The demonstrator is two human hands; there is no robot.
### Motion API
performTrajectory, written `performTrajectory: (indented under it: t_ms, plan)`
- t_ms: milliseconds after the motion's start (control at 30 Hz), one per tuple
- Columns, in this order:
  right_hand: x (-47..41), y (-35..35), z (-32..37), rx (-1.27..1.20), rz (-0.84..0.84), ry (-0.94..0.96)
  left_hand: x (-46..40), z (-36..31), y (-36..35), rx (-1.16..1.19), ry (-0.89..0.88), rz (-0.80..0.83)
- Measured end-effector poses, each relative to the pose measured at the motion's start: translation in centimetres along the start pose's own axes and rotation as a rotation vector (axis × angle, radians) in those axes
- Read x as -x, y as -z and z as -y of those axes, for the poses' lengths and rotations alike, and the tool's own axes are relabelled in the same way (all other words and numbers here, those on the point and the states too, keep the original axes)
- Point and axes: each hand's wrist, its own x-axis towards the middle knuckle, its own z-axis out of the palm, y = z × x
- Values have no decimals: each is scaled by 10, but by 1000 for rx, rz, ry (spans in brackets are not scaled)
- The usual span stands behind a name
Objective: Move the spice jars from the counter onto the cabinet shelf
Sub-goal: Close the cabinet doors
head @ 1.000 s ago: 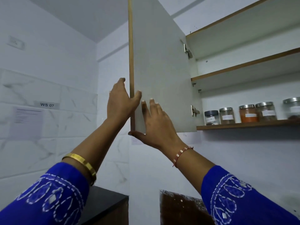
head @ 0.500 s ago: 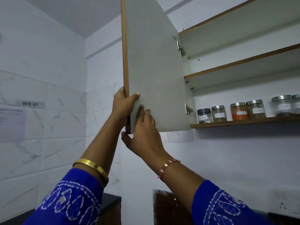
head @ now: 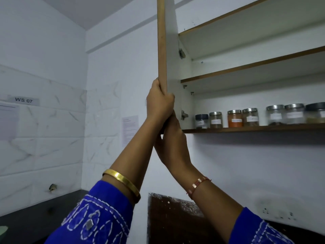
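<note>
Left hand (head: 159,103) grips cabinet door (head: 162,41) edge; right hand (head: 173,138) holds its bottom corner just below, fingers partly hidden. Spice jars (head: 234,118) sit in a row on lowest shelf (head: 263,128). Looks like closing step; next: swing door shut w/o pinching fingers.

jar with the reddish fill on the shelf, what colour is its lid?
Silver metal lid on the orange-red jar, fourth from the door side is not it; it is third. Head view.
</note>
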Motion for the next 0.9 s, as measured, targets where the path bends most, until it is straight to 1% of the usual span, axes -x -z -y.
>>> performTrajectory:
  t_ms: [133, 200, 333, 433, 500, 567, 700, 800, 900]
  plan:
    - [6, 60, -21, -67, -11, -35, 24, -24, -49, -19, -62, 46]
    - [6, 88, -38, -73, -19, -66, 33, -32, -73, -37, -87, 95]
    - [1, 143, -80, -39, -44, -161, 44, -42, -124, -68, -84, 297]
    - [-7, 180, -117, 4, -78, -263, 48, -47, -162, -218, -111, 420]
    - [-14, 199, -142, -8, -75, -324, 51, -44, -186, -345, -153, 516]
    - [-21, 212, -165, -24, -72, -384, 54, -33, -209, -419, -181, 599]
    - [-34, 225, -207, -114, -96, -450, 51, -4, -248, -460, -261, 612]
    - [-44, 235, -239, -98, -125, -489, 46, 14, -276, -562, -372, 600]
    - [-54, 243, -271, -94, -131, -541, 44, 28, -305, -582, -405, 602]
